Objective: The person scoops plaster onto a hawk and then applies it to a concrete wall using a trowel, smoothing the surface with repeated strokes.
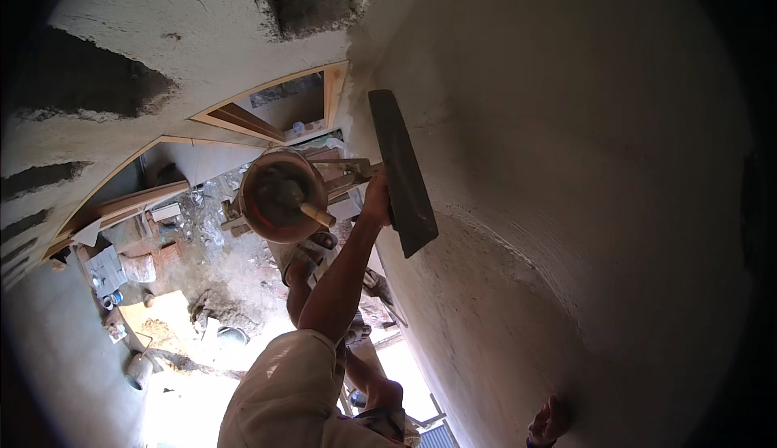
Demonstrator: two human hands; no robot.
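Note:
My left hand, at the end of an outstretched arm, grips a long, dark plastering float by its back. The float's blade stands close against the plastered wall; whether it touches all along cannot be told. Low on the right, my right hand rests by the same wall with nothing seen in it, its fingers loosely bent and dim. Left of the float, a round bucket holds grey mortar. A tool with a wooden handle leans in it.
Wooden scaffold boards run beside the bucket, and my sandalled foot stands below it. Far below lies a floor strewn with rubble. Wood-framed openings and rough, patchy plaster lie beyond.

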